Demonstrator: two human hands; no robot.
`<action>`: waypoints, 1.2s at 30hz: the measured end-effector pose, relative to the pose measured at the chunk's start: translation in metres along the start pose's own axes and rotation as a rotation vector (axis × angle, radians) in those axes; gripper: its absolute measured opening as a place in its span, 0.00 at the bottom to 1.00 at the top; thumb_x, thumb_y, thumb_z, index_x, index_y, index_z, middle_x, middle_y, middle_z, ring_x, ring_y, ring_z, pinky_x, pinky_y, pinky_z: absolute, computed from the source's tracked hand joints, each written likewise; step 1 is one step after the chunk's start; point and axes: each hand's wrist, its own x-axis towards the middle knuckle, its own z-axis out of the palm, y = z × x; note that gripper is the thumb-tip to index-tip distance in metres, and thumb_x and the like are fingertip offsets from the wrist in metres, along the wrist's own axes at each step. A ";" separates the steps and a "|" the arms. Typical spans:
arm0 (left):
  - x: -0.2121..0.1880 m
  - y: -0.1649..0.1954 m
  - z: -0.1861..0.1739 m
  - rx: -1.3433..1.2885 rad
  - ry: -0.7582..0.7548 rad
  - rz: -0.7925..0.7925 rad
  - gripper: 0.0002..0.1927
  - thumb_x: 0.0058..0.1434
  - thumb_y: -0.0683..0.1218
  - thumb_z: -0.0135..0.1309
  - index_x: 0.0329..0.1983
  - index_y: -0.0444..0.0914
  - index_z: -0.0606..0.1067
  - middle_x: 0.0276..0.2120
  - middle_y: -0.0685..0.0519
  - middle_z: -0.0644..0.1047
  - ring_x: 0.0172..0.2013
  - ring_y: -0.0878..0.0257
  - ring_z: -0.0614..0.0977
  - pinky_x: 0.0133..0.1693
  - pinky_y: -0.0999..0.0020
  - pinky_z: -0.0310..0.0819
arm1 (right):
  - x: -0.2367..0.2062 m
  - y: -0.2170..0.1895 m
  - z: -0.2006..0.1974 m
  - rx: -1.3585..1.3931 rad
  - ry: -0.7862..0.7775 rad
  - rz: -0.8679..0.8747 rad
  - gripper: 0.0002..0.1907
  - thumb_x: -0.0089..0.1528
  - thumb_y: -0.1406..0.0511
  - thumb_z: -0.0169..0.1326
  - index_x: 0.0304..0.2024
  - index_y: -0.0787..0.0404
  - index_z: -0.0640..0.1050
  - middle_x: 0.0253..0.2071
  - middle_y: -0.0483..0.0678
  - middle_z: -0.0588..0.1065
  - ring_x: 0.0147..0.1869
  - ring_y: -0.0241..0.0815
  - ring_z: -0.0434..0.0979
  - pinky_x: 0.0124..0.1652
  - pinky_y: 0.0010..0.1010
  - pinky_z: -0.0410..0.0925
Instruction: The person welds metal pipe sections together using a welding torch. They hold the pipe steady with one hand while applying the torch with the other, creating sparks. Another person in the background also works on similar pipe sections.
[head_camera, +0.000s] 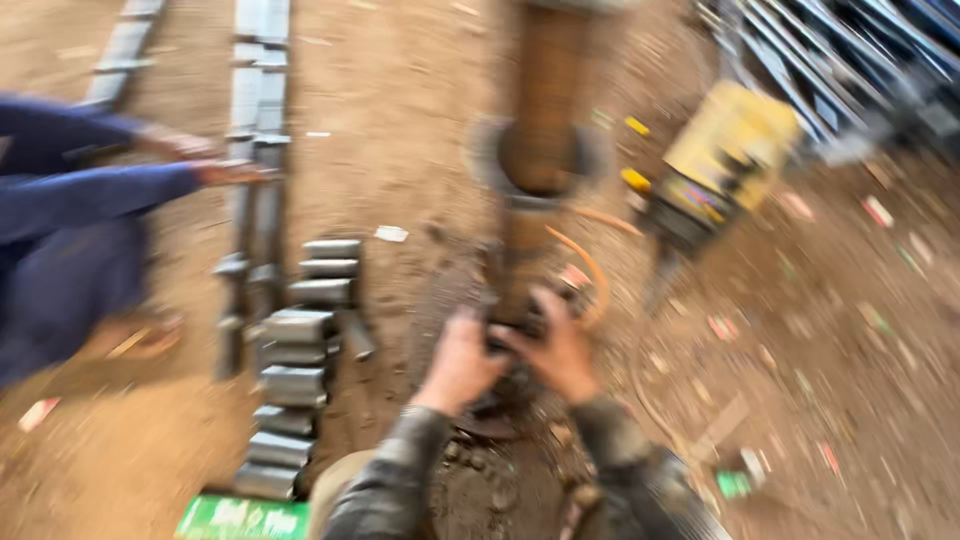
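Your left hand (462, 360) and right hand (560, 350) both clasp the base of the rusty upright pipe (545, 110), fingers closed around it, one on each side.

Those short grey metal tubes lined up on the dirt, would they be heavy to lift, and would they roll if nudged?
The grey metal tubes look like steel, so each is probably heavy for its size and stiff. They lie on their sides and look round, so a nudge might roll one, though the loose dirt ground would likely slow it. The picture is blurred, so their exact shape is uncertain.
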 end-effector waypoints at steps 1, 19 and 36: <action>0.000 0.002 -0.003 -0.072 -0.034 -0.038 0.32 0.48 0.47 0.66 0.59 0.38 0.74 0.52 0.41 0.77 0.54 0.41 0.77 0.56 0.51 0.73 | 0.002 -0.002 -0.004 0.150 -0.106 0.046 0.34 0.54 0.55 0.69 0.57 0.64 0.74 0.52 0.54 0.77 0.55 0.49 0.78 0.53 0.40 0.72; 0.002 0.014 -0.023 0.005 -0.197 -0.258 0.41 0.55 0.55 0.62 0.70 0.37 0.64 0.52 0.31 0.71 0.53 0.35 0.76 0.54 0.43 0.72 | 0.015 0.018 0.006 0.316 -0.474 0.295 0.33 0.56 0.58 0.63 0.60 0.68 0.73 0.54 0.52 0.77 0.56 0.44 0.76 0.56 0.36 0.67; 0.006 0.014 -0.021 0.032 -0.268 -0.267 0.35 0.57 0.55 0.62 0.64 0.36 0.70 0.51 0.33 0.72 0.52 0.40 0.78 0.56 0.46 0.74 | 0.015 0.006 0.003 0.245 -0.489 0.287 0.30 0.55 0.58 0.64 0.56 0.67 0.75 0.48 0.52 0.78 0.49 0.46 0.79 0.48 0.37 0.72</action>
